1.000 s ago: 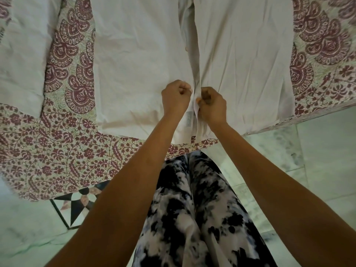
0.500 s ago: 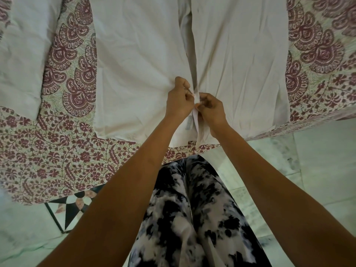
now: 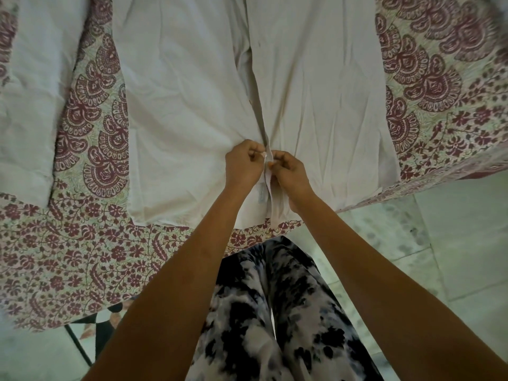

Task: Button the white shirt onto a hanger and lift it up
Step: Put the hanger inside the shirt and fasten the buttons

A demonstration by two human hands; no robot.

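Showing shirt (image 3: 178,105) spread front-up across bed (image 3: 82,257), flat to keep its front edges aligned. Pinching both edges near the hem with left hand (image 3: 243,163) and right hand (image 3: 288,171), fingers (image 3: 276,158) clenched on cloth, likely closing a low button. Beyond bed edge, floor (image 3: 439,243) and trousers (image 3: 275,312). No hanger in view.

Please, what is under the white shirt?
The white shirt lies on a maroon-patterned bedcover, which shows around its edges. Whether anything else lies beneath cannot be seen; the cloth covers it.
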